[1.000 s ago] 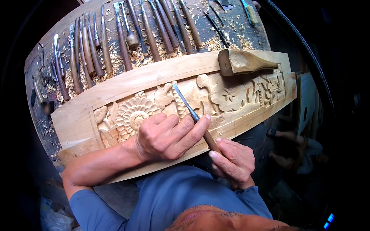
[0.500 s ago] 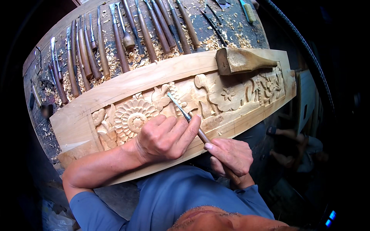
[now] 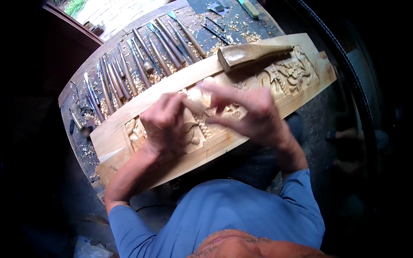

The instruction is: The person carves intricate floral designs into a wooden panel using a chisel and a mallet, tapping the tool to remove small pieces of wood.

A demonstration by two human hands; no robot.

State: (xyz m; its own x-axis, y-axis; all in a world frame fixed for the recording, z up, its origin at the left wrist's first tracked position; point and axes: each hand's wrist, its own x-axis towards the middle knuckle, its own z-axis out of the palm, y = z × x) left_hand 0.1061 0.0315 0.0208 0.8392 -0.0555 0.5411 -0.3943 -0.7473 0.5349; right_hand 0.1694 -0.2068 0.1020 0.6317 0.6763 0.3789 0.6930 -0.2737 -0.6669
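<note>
A mallet (image 3: pixel 251 53) lies just beyond the fingers. Chisels (image 3: pixel 142 64) line the bench (image 3: pixel 79 92) farther off, amid shavings (image 3: pixel 170 69).

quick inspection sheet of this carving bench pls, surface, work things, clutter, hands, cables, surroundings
surface: dark wooden workbench, worn, strewn with chips.
job's things: long carved wooden panel lies slantwise across the bench, floral relief cut along it; wooden mallet rests on its upper edge.
clutter: row of chisels laid side by side behind the panel; wood shavings among them; small tools at the bench's left end.
grippers: left hand and right hand both over the panel's middle, blurred; whether either has a grip on a tool cannot be told.
cables: nothing seen.
surroundings: person's blue shirt below; dark at the sides; bright paving beyond the bench.
</note>
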